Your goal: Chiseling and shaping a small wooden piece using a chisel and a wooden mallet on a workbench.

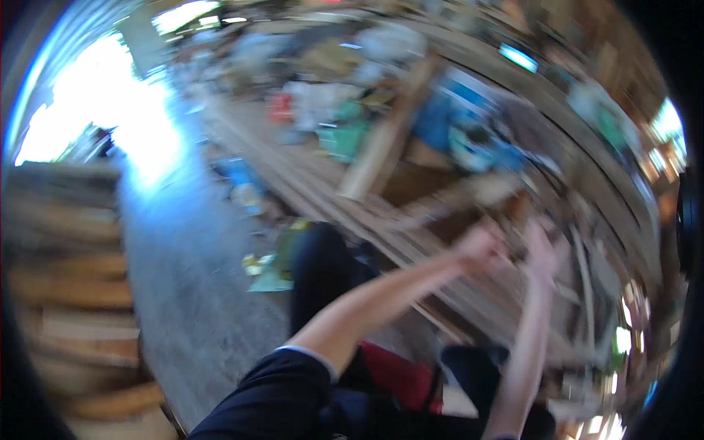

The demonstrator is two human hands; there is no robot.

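My left hand (480,246) and my right hand (541,249) are close together over a cluttered wooden bench (477,293). The fingers of both look curled, perhaps around small items among the wood scraps, but motion blur hides what they hold. A pale wooden board (381,139) slants up beyond them, and a brown, tool-like shape (521,205) sits just above my hands, too smeared to make out.
A green bag (341,136), blue and white packaging (440,110) and other clutter cover the back of the bench. Stacked wood (73,308) lines the left side, beside a concrete floor (183,315) leading to a bright opening. My dark-clad knees are below.
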